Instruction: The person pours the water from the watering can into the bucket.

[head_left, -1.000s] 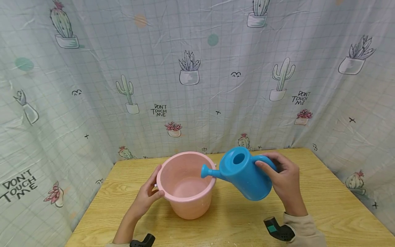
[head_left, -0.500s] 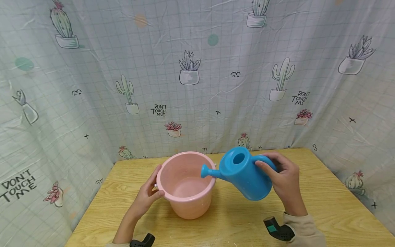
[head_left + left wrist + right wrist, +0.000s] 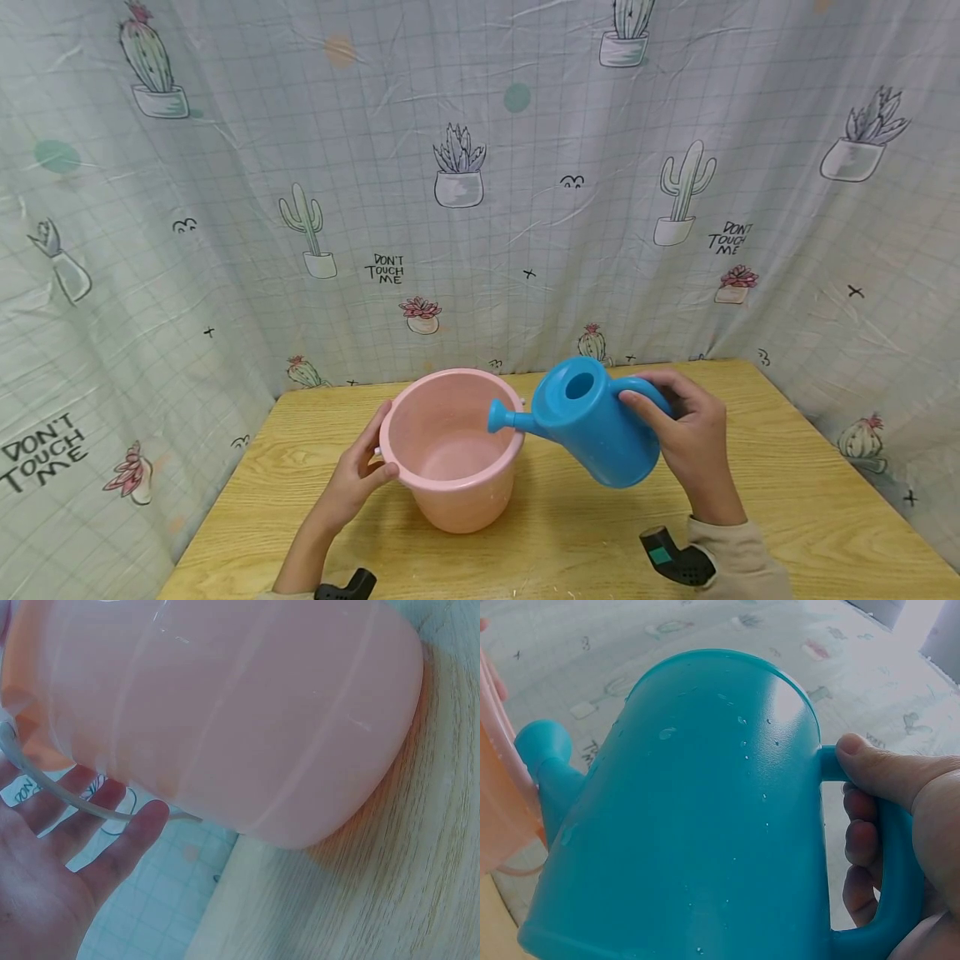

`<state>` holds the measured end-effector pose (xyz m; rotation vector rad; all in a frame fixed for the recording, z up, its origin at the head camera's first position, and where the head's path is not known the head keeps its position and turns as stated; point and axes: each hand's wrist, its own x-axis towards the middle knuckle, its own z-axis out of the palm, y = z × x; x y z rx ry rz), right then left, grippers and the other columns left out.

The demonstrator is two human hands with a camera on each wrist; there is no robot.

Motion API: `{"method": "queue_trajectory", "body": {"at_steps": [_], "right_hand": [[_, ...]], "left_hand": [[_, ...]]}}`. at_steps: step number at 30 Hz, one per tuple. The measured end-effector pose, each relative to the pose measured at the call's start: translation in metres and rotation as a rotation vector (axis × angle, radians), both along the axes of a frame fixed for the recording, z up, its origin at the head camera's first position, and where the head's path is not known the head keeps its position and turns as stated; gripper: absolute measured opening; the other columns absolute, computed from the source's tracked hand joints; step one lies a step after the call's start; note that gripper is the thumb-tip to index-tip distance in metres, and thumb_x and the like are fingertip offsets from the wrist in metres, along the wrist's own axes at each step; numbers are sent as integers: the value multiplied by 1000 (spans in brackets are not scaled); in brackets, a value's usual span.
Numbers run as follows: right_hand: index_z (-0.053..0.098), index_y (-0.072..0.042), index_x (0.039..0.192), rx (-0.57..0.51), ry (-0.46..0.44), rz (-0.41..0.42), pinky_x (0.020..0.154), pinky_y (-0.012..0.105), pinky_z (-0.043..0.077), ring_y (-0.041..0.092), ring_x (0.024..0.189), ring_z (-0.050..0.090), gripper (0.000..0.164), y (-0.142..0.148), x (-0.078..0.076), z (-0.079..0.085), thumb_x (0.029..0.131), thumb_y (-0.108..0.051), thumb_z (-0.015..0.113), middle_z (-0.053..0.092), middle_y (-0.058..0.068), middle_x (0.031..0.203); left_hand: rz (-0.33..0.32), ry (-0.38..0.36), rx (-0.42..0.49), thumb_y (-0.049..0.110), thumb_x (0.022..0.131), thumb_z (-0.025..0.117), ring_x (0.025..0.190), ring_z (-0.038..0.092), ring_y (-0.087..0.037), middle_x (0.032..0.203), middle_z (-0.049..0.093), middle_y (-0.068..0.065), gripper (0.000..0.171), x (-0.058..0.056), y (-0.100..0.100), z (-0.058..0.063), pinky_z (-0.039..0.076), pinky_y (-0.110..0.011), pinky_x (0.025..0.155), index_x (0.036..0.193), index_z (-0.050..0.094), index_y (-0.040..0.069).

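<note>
1. Gripping the blue watering can (image 3: 603,437) by its handle (image 3: 647,387): my right hand (image 3: 688,421), the nearer.
2. Spout (image 3: 498,416) points left, over the right rim (image 3: 516,454) of the pink bucket (image 3: 462,507).
3. Bucket stands on the table (image 3: 570,542); my left hand (image 3: 354,473) holds its left side.

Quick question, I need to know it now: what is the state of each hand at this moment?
Left hand: holding the bucket at one side.
Right hand: closed, holding the watering can by its handle.
</note>
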<state>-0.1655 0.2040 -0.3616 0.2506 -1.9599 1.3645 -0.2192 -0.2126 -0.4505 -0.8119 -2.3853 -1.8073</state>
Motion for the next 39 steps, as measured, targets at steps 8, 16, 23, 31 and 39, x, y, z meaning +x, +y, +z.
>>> {"method": "queue_trajectory", "body": {"at_steps": [8, 16, 23, 31, 39], "right_hand": [[68, 3, 103, -2, 4, 3, 80, 11, 51, -1, 84, 65, 22, 0, 0, 0, 81, 6, 72, 66, -19, 93], [69, 3, 103, 0, -1, 1, 80, 11, 50, -2, 85, 65, 22, 1, 1, 0, 81, 6, 72, 66, -19, 93], [69, 2, 103, 4, 1, -1, 81, 11, 50, -1, 86, 65, 22, 1, 1, 1, 81, 5, 72, 66, -18, 94], [68, 3, 104, 8, -9, -3, 81, 11, 50, -1, 85, 64, 22, 1, 0, 1, 82, 4, 72, 65, -20, 93], [67, 4, 106, 46, 13, 11, 83, 10, 49, -4, 87, 63, 23, 4, -1, 1, 84, 2, 71, 63, -26, 96]], "left_hand": [[0, 2, -2, 9, 94, 61, 132, 41, 0, 163, 17, -9, 80, 1, 0, 1, 50, -22, 92, 157, 15, 24], [8, -8, -5, 8, 94, 61, 132, 40, 0, 163, 17, -8, 80, 2, 0, 0, 50, -21, 93, 156, 16, 26], [-1, -2, -1, 7, 94, 60, 133, 39, -1, 163, 16, -7, 79, 1, 0, 1, 49, -21, 93, 157, 15, 23], [-5, 5, -4, 7, 94, 60, 134, 39, -1, 163, 17, -7, 79, -1, 0, 1, 49, -21, 94, 157, 15, 24], [-15, 6, -4, 10, 95, 60, 133, 40, -1, 163, 17, -10, 78, 0, 0, 2, 50, -21, 93, 157, 14, 24]]}}
